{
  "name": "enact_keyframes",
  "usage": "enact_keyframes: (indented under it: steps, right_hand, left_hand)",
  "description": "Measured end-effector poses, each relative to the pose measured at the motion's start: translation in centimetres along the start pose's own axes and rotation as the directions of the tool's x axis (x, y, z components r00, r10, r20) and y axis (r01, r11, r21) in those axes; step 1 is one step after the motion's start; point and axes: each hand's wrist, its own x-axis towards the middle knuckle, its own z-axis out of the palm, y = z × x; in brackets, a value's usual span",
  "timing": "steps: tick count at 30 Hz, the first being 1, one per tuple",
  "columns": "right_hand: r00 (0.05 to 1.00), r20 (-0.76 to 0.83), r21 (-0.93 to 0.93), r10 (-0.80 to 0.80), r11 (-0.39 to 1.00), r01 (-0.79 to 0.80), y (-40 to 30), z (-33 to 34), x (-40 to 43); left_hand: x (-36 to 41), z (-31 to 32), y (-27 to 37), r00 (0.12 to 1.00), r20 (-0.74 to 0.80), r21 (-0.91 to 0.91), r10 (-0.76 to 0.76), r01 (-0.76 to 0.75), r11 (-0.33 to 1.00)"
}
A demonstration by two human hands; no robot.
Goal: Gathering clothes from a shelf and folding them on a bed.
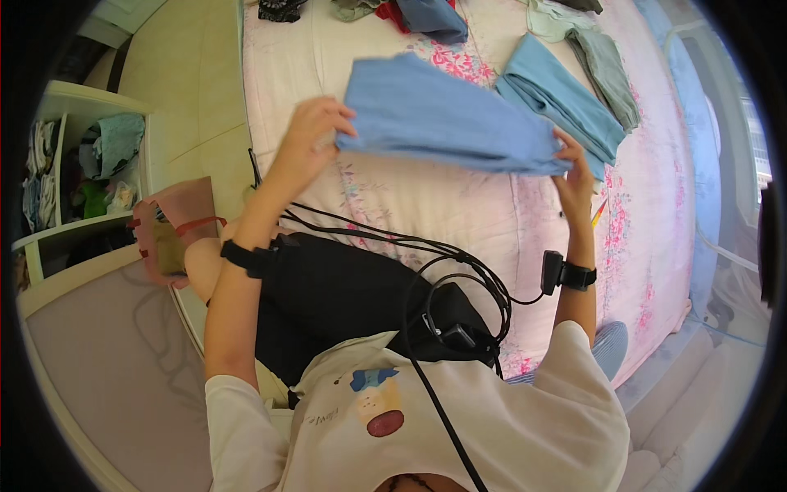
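A light blue folded garment (442,117), probably trousers, stretches between my two hands above the bed. My left hand (316,132) grips its wide end at the left. At the narrower right end, my right hand (573,158) pinches the cloth between thumb and fingers. The lower edge shows overlapping layers and is slightly blurred. Just behind its right end lies a folded teal garment (562,92) on the floral quilt (393,190); part of it is hidden by the blue cloth.
Grey-green folded trousers (605,77) and a pale garment (559,21) lie at the far right. Dark blue cloth (433,21) rests at the back. Black cables (455,252) loop across my lap. An open-fronted cabinet (101,154) and a pink bag (184,209) stand at the left.
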Motion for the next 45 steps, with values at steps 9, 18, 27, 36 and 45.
enact_keyframes:
  steps: [9,18,27,36,45]
  right_hand:
    - [0.978,-0.045,-0.1,0.204,0.973,-0.208,1.8,-0.3,-3.6]
    - [0.75,-0.032,0.022,0.661,0.751,-0.66,2.1,2.8,-0.6]
    - [0.775,-0.039,0.073,0.631,0.775,-0.628,4.1,3.2,-0.7]
    - [0.79,-0.064,0.087,0.61,0.792,-0.604,5.6,2.8,-0.9]
    - [0.819,-0.064,0.108,0.571,0.819,-0.563,6.6,2.8,-1.2]
  left_hand:
    - [-3.1,2.0,-2.5,0.898,0.387,0.016,-0.208,0.218,0.976]
    - [0.6,2.8,-2.5,0.952,0.303,0.381,-0.048,-0.075,0.921]
    - [2.9,8.2,-2.4,0.927,0.372,0.581,-0.05,-0.191,0.791]
    - [2.6,8.7,-3.6,0.952,0.283,0.56,-0.119,-0.063,0.826]
    - [2.6,8.4,-4.3,0.933,0.156,0.522,-0.323,0.2,0.829]
